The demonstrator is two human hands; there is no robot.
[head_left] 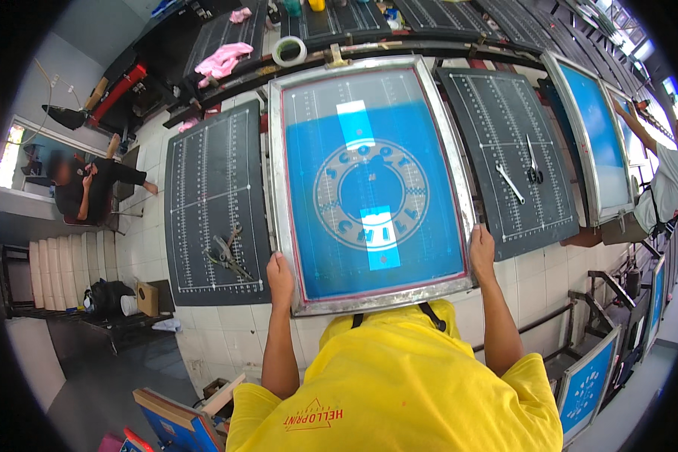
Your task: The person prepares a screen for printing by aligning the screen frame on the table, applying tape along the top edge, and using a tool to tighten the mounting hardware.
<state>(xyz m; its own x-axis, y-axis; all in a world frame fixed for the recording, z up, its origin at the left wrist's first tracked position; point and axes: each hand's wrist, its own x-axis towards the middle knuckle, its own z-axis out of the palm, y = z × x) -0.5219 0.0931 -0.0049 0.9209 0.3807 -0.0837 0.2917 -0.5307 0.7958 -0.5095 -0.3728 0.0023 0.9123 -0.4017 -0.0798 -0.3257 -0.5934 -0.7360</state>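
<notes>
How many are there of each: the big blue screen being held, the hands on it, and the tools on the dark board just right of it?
Blue screen: 1
Hands: 2 (left hand, right hand)
Wrench: 1
Scissors: 1 pair
Total: 5

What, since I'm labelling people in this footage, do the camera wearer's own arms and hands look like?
The left hand and right hand are ungloved, and no watch, bracelet or cable shows on the bare forearms. The short sleeves are plain yellow, part of a yellow shirt with red print.
</notes>
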